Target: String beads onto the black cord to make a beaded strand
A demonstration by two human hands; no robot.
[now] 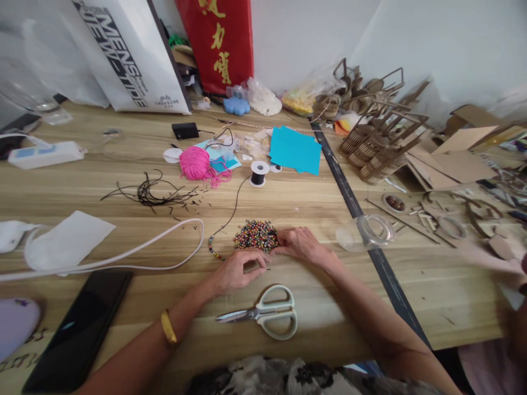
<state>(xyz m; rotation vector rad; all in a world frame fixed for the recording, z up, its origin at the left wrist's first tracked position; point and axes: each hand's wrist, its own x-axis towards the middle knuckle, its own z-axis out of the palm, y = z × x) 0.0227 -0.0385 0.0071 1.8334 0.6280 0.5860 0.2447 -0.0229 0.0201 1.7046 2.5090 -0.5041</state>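
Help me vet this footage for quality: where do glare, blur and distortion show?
All in the head view: a small pale reflection marks the flat black phone; a co-worker's bare arm at the right edge is smeared; the tall white printed paper bag leans, probably from wide-angle stretch; small multicoloured beads and cream-handled metal scissors look fairly crisp.

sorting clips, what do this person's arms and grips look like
The left grip and right grip are ungloved hands. A gold-coloured bracelet circles the left forearm; the right forearm shows none. Neither has a visible sleeve.
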